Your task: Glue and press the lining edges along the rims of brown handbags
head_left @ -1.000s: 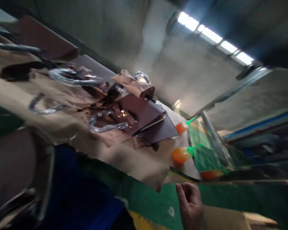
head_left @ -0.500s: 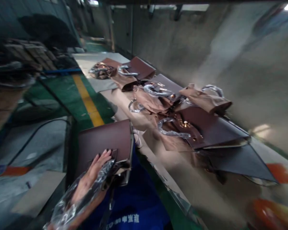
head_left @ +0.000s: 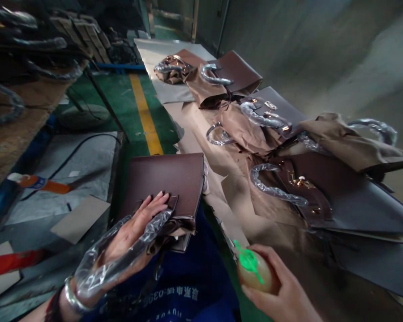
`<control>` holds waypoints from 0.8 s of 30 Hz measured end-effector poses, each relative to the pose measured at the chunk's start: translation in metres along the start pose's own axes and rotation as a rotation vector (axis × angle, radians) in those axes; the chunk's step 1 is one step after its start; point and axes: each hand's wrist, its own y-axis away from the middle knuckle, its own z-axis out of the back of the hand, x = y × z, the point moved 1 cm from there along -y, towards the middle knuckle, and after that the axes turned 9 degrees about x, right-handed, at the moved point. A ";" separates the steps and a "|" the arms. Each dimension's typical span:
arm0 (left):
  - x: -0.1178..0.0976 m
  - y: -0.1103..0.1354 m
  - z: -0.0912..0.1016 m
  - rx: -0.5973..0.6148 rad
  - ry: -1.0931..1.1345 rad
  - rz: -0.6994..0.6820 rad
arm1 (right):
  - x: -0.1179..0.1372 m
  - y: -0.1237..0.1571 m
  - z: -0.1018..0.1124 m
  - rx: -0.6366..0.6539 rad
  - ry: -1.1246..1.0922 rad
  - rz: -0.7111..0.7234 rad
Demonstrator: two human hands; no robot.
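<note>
In the head view, the left hand (head_left: 132, 237), fingers extended flat, passes through the plastic-wrapped handle (head_left: 87, 270) and lies on a brown bag (head_left: 164, 179) beside the counter (head_left: 235, 210); the right hand (head_left: 285, 288) has its fingers wrapped around a bottle (head_left: 267, 277). Steady palm support and a light squeeze should serve best. The bag's long edge runs left-right, handle toward the wearer; the bottle's green cap (head_left: 247, 260) faces the camera, its long axis foreshortened.

A bag (head_left: 168, 176) is left of a bottle (head_left: 257, 279) and of the table (head_left: 237, 199) where other bags (head_left: 342, 192) lie.
</note>
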 end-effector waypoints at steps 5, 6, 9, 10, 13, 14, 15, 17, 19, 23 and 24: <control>0.000 0.002 0.006 0.050 -0.011 0.046 | 0.023 -0.040 0.008 0.249 0.221 0.024; 0.000 0.002 0.007 0.056 -0.002 0.056 | 0.023 -0.042 0.011 0.270 0.231 0.012; -0.003 0.001 0.007 0.036 0.046 0.082 | 0.021 -0.042 0.018 0.279 0.275 -0.026; -0.004 0.001 0.007 0.024 0.054 0.094 | 0.019 -0.043 0.020 0.260 0.289 -0.028; -0.007 -0.001 0.005 -0.008 0.042 0.142 | 0.016 -0.047 0.024 0.193 0.272 0.004; -0.008 -0.002 0.005 -0.016 0.035 0.157 | 0.015 -0.049 0.024 0.164 0.258 0.023; -0.010 -0.003 0.005 -0.027 0.038 0.165 | 0.015 -0.051 0.024 0.137 0.253 0.041; -0.012 -0.005 0.005 -0.060 0.074 0.165 | 0.017 -0.053 0.024 0.100 0.277 0.057; -0.016 -0.008 0.006 -0.081 0.125 0.163 | 0.021 -0.054 0.023 0.092 0.303 0.069; -0.022 -0.012 0.008 -0.104 0.138 0.175 | 0.033 -0.054 0.024 0.073 0.339 0.182; -0.023 -0.012 0.009 -0.105 0.140 0.177 | 0.037 -0.055 0.024 0.088 0.367 0.201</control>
